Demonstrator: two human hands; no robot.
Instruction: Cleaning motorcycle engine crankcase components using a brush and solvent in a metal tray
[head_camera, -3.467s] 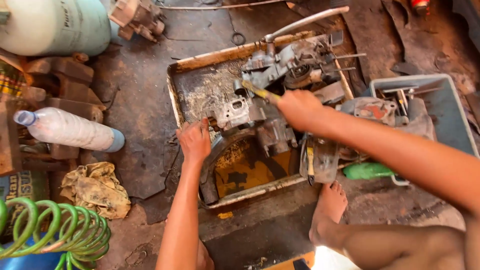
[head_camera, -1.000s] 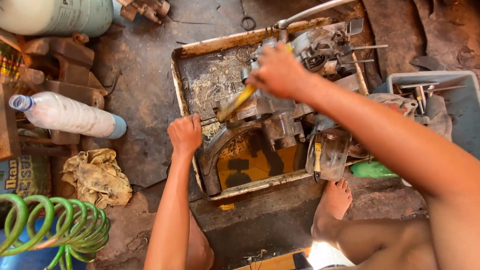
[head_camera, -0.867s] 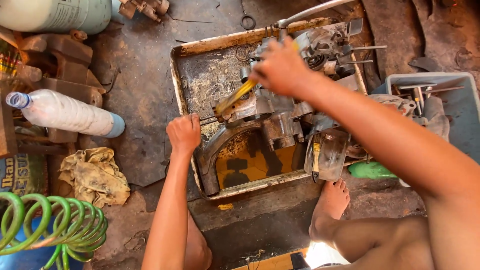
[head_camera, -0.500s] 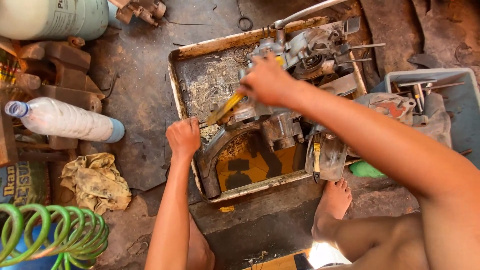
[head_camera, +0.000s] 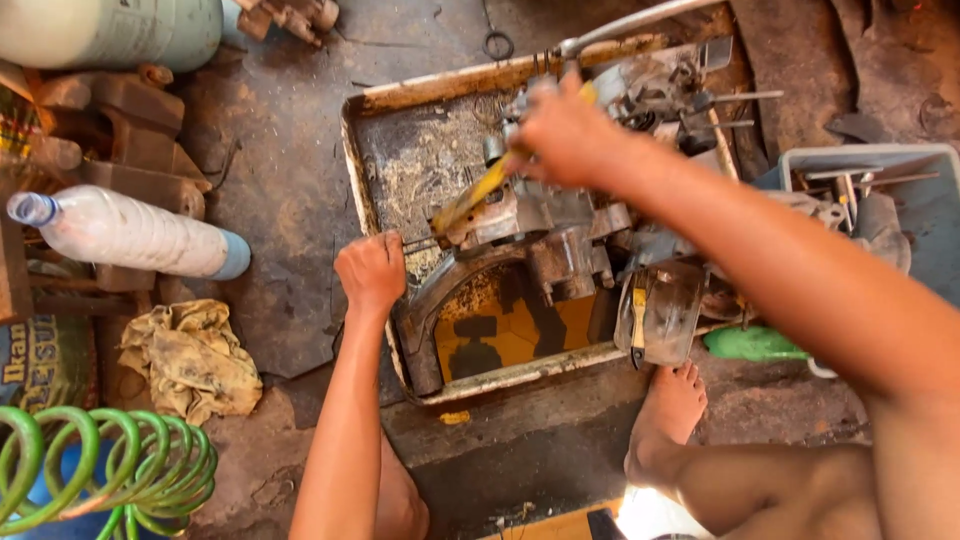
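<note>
My right hand (head_camera: 565, 135) is closed around a yellow-handled brush (head_camera: 478, 193) that slants down to the left onto a grey metal engine part (head_camera: 545, 235). The part lies in a dirty, rusty metal tray (head_camera: 400, 160) holding yellowish liquid. My left hand (head_camera: 370, 272) is a fist at the tray's left rim, gripping a thin metal rod that points toward the engine part. More greasy metal parts (head_camera: 660, 85) are piled at the tray's far right corner.
A clear plastic bottle (head_camera: 130, 235) lies at left above a dirty rag (head_camera: 190, 360). A green coiled hose (head_camera: 110, 475) sits at bottom left. A grey bin with tools (head_camera: 890, 200) stands at right. My bare foot (head_camera: 665, 420) rests below the tray.
My right hand with the brush has shifted up and back across the engine part in scrubbing strokes. My left hand stays at the tray's left rim.
</note>
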